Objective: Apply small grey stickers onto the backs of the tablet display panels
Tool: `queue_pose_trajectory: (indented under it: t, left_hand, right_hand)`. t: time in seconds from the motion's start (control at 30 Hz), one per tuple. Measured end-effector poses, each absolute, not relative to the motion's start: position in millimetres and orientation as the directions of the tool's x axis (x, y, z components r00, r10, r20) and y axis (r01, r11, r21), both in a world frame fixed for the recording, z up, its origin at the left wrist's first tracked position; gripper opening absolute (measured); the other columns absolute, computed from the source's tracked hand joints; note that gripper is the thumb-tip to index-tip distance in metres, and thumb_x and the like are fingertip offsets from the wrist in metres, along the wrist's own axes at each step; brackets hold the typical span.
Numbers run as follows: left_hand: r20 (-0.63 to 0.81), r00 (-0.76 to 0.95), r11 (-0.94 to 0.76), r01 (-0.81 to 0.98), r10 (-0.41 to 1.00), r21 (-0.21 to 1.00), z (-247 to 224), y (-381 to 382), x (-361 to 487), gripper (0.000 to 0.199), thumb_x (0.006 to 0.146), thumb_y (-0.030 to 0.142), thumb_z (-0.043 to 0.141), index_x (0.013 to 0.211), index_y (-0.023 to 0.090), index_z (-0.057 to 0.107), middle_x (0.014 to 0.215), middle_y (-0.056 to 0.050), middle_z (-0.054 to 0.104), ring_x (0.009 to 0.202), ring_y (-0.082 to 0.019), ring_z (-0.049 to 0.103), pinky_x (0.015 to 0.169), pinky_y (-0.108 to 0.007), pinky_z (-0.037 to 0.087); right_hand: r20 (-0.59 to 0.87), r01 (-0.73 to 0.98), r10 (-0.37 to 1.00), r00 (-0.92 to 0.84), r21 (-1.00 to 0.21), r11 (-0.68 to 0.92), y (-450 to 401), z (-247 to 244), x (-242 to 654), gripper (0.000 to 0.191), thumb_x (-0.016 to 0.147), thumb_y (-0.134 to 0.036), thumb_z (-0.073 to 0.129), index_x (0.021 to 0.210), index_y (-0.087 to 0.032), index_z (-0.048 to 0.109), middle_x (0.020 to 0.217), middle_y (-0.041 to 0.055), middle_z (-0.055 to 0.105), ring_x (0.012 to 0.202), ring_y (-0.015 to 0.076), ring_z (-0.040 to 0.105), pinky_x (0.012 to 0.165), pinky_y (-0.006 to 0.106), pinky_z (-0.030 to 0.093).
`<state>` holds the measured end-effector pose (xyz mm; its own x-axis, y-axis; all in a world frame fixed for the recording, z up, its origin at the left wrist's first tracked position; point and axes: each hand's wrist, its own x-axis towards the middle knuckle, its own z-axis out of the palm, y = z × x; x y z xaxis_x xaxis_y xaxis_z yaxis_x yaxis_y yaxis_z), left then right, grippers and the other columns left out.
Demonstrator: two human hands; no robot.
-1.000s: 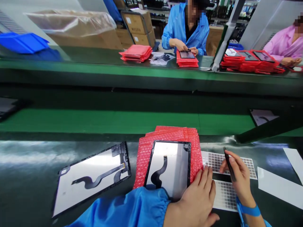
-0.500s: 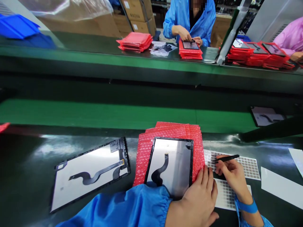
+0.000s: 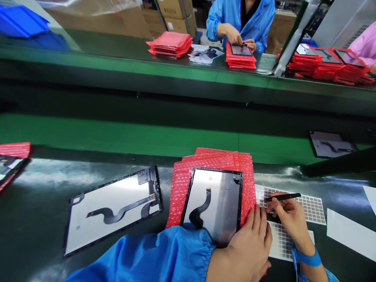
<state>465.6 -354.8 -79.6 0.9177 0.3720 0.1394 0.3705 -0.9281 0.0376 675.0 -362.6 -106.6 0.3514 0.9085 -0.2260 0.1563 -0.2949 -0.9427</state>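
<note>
A tablet screen panel (image 3: 223, 203) with a dark, curved flex cable (image 3: 202, 207) lies on a pile of red bubble-wrap bags (image 3: 179, 184). My left hand (image 3: 246, 243) rests flat along the panel's lower right edge, fingers stretched out. Black tweezers (image 3: 286, 196) are pinched in my right hand (image 3: 290, 219). Their tips point left, over an upper sheet of small grey squares (image 3: 313, 209); I cannot tell whether they hold anything. A second such sheet (image 3: 276, 244) lies below, partly behind my hands. My right wrist wears a blue band (image 3: 308, 258).
Another screen panel (image 3: 96, 231) lies tilted on the left. A white sheet (image 3: 349, 235) lies at right, and a further panel (image 3: 329, 143) sits on the green strip beyond. Across the bench, a person in blue handles a panel on red bags (image 3: 241, 62).
The view has shifted slightly, bringing more of a red bag and a panel in at the left edge. Both my hands keep nearly the same pose, and the tweezers stay over the sheet.
</note>
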Motion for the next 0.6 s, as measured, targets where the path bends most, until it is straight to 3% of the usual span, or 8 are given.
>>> queue_pose_trajectory:
  t: [0.47,0.6]
  left_hand:
    - [0.141,0.920,-0.931,0.363,0.364,0.035,-82.0,-355.0,469.6,0.072,0.095,0.063,0.065,0.137,0.004,0.072,0.148,-0.033,0.062,0.141,-0.051,0.055,0.116,-0.064,0.025]
    - [0.141,0.919,-0.930,0.366,0.367,0.035,-82.8,-354.0,472.0,0.074,0.095,0.064,0.066,0.138,0.004,0.072,0.149,-0.034,0.061,0.140,-0.054,0.056,0.114,-0.066,0.027]
  right_hand:
    - [-0.245,0.099,0.902,0.355,-0.950,-0.297,-352.1,-96.6,672.5,0.045,0.087,-0.058,0.089,0.099,-0.016,0.079,0.073,0.0105,0.079,0.057,0.0234,0.074,0.050,0.029,0.061]
    - [-0.222,0.052,0.896,0.384,-0.964,-0.261,-353.1,-93.2,677.7,0.042,0.088,-0.057,0.089,0.100,-0.017,0.079,0.075,0.0093,0.079,0.059,0.0228,0.075,0.055,0.029,0.064]
